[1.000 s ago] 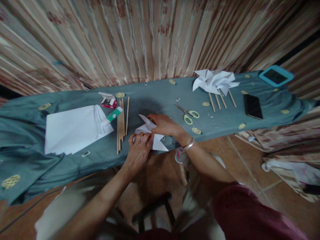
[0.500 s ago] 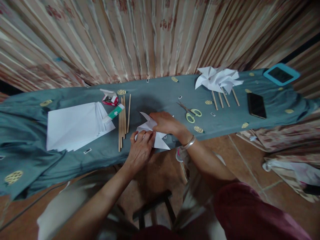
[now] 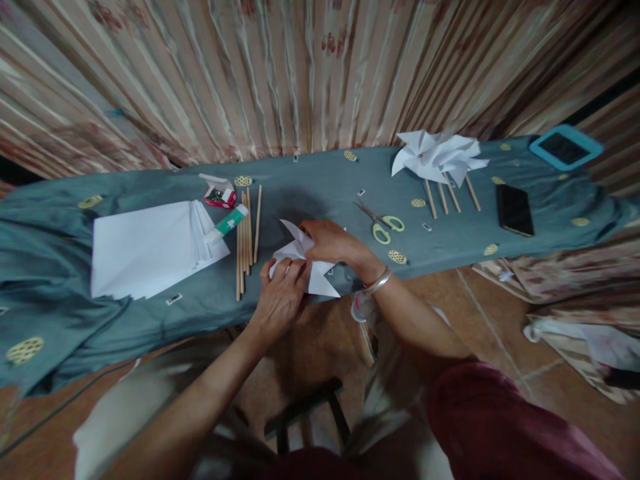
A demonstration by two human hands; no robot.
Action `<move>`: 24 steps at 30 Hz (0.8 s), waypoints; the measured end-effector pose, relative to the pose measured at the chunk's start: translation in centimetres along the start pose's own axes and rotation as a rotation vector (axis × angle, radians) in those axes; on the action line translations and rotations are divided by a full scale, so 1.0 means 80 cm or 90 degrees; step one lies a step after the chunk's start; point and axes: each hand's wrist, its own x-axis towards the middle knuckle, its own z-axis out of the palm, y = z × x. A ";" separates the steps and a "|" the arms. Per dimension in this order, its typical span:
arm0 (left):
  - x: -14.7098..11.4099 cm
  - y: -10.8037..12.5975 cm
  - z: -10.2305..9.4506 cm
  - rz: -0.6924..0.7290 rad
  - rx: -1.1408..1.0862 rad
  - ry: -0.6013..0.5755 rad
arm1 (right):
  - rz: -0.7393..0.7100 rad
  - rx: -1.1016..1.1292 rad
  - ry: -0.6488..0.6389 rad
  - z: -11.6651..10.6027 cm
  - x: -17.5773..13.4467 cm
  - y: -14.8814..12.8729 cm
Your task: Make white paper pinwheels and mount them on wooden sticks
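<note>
Nearest to the camera, a dark red sleeve (image 3: 493,417) covers the upper part of the right arm, and a dark stool (image 3: 306,408) stands on the floor below. Further on, at the near edge of the desk (image 3: 320,183), which wears a green cloth with yellow pineapples, both hands are at work on one white folded paper (image 3: 323,283). This paper, with its pointed corners spread out, lies between the hands. The left hand (image 3: 281,293) has a narrow grip, its bent fingers pressing the near left side of the paper. The right hand (image 3: 327,241) (a silvery bracelet (image 3: 379,281) is on its wrist) also has a narrow grip and holds the paper near the middle, though its fingertips are partly hidden, so I say this with some caution.

To the left of the hands lie wooden sticks (image 3: 243,250), and beside them a stack of white paper (image 3: 143,250). A green-and-white packet (image 3: 231,222) rests partly on this stack, just below an open red box (image 3: 221,195). To the right are scissors (image 3: 383,227) with yellow-green handles, then a black phone (image 3: 515,210). Further away lie white pinwheels (image 3: 435,158) on sticks, and a blue-framed tablet (image 3: 567,147). Behind everything hangs a striped curtain (image 3: 280,80).
</note>
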 end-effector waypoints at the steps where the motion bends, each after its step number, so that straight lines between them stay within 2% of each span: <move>1: 0.000 0.000 0.000 0.001 -0.002 0.001 | 0.001 0.002 0.002 0.000 0.000 0.000; 12: -0.002 -0.002 -0.001 0.007 -0.007 0.033 | 0.017 0.095 0.024 0.003 -0.005 0.007; 18: 0.000 -0.003 -0.015 -0.006 -0.071 0.033 | 0.037 0.128 0.040 -0.005 -0.010 0.013; 21: -0.003 -0.012 -0.027 -0.037 -0.149 0.086 | 0.060 0.188 0.071 -0.009 -0.008 0.026; 24: -0.004 -0.027 -0.032 -0.160 -0.292 0.175 | 0.073 0.301 0.104 -0.011 -0.003 0.042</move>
